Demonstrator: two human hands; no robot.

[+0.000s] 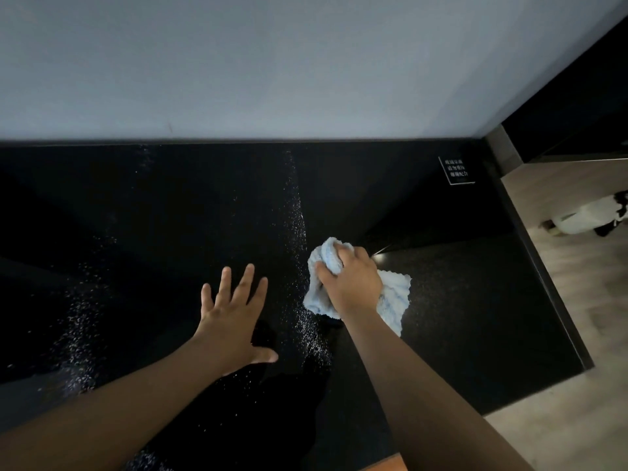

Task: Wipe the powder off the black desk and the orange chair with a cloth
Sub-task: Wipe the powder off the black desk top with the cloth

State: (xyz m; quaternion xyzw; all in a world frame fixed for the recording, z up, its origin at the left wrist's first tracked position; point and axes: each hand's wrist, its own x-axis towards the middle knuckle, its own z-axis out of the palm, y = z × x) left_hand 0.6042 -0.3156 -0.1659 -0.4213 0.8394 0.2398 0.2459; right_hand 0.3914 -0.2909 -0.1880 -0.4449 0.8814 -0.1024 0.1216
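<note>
The glossy black desk (170,215) fills the middle of the view, against a pale wall. White powder (300,232) runs in a streak from the back toward the front, and a second scattered patch of powder (80,321) lies at the left. My right hand (353,280) is shut on a bunched light-blue cloth (394,297), pressing it on the desk just right of the streak. My left hand (234,314) lies flat on the desk with fingers spread, left of the streak. A thin orange sliver, perhaps the chair (387,465), shows at the bottom edge.
The desk's right edge (550,283) drops to a wooden floor (584,334). A small black sign with white lettering (457,170) lies at the back right corner of the desk. A white and dark object (591,215) lies on the floor at far right.
</note>
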